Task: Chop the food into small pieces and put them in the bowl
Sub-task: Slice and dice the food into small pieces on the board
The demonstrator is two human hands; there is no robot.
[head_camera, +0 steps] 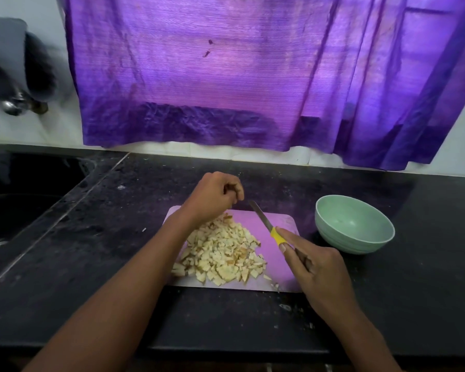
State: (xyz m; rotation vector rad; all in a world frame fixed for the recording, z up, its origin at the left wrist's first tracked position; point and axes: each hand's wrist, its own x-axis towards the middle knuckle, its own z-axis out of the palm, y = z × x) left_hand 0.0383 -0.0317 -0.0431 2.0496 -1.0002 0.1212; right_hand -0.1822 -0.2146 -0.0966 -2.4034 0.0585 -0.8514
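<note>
A person stands at a dark stone desk (pixel 97 253) in a kitchen, seen from the head camera, with a pale pink cutting board (pixel 279 261) lying flat near the front edge. On the board sits a heap of chopped food (pixel 223 253), small pale yellow cubes with some brown edges, spread across the board's left and middle part; a few stray bits lie near its front right corner. The left hand (pixel 212 197) is raised over the far left corner of the board, fingers curled inward in a narrow grip; whether they pinch a small piece cannot be told. The right hand (pixel 317 267) holds a knife (pixel 266 224) by its yellow handle, the forefinger stretched along the top of the handle, the blade pointing away and to the left, above the bare pink part of the board and clear of the heap. A light green bowl (pixel 355 224) stands on the desk just beside the board's right edge, near the knife hand; its inside looks bare of pieces. To the left a dark sink (pixel 19 205) is sunk into the desk, with a metal tap (pixel 14 103) on the white wall above it. A purple curtain (pixel 253 76) hangs behind the desk, light glowing through it.
</note>
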